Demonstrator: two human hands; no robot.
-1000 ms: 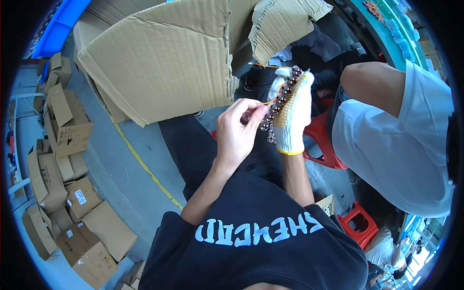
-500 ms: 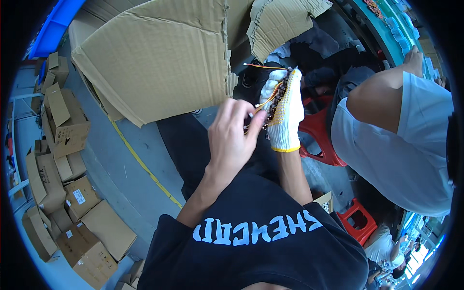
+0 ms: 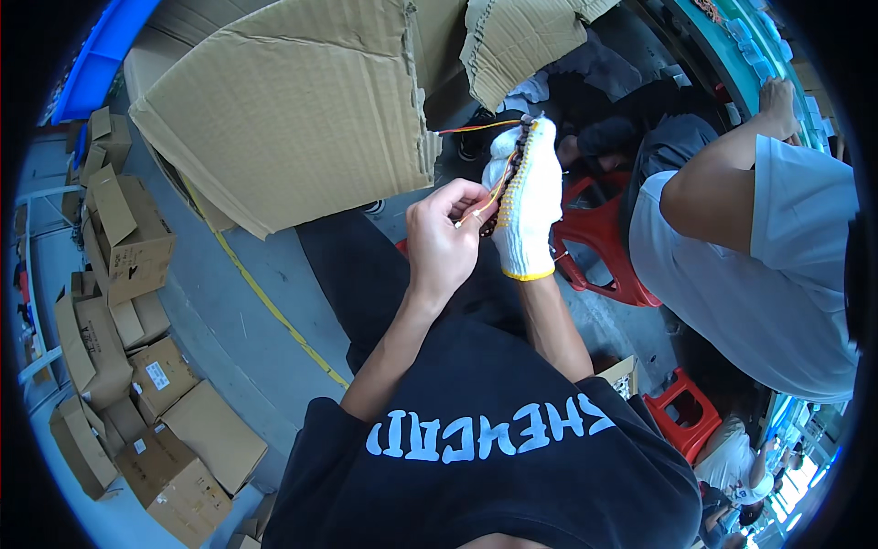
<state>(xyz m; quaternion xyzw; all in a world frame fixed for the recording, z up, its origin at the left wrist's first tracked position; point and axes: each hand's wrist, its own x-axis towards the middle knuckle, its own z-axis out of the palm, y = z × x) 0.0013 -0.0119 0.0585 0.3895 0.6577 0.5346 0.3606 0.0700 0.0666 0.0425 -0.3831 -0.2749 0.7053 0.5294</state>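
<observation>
My right hand, in a white knit glove with yellow dots and a yellow cuff, is closed around a dark, narrow strip of small round parts. The strip runs along the palm, partly hidden by the glove. Thin orange and yellow wires come off it toward my bare left hand. The left fingers are closed in a pinch on these wires at the strip's lower end, and a small pale wire end shows by the fingertips. Another orange-and-dark wire sticks out leftward from the strip's far end.
A large open cardboard box stands just ahead. Several cartons line the left, past a yellow floor line. A co-worker in a white shirt sits close at right by a red stool, near a green worktable.
My left hand has moved from a blurred, looser pose into a pinch on the wires. The gloved hand and strip have shifted slightly left and away from me.
</observation>
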